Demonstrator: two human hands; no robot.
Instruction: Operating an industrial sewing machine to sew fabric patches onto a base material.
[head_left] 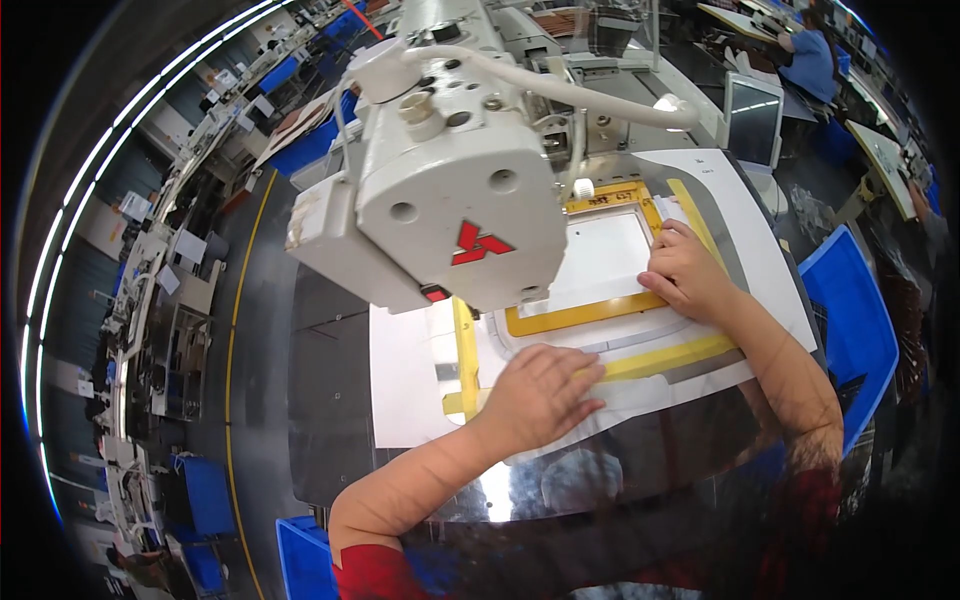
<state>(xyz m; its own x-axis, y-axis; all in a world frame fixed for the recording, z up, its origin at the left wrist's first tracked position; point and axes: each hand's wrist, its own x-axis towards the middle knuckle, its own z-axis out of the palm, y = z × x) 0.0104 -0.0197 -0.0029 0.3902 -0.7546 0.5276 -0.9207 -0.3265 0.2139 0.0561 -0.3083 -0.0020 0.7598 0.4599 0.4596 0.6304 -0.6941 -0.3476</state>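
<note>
My left hand [540, 395] lies with its fingers stretched over a white sheet, at a yellow tape strip [665, 358] along the near side. My right hand [688, 275] is curled over the near right corner of a yellow frame [585, 313], its thumb on the inner side. Its palm hides that corner. White material [600, 255] fills the frame's middle. Beneath lies a large white sheet [405, 385] with more yellow tape [466, 350] at its left. The white head of an industrial sewing machine [465, 210] hangs over the frame and hides its left part.
The dark machine table [330, 400] extends left and nearer. Blue bins stand at the right [850, 310] and lower left [305, 555]. A screen [752, 120] stands beyond the table at the right. A person in blue [810, 65] sits far right. A yellow floor line [232, 400] runs along the left.
</note>
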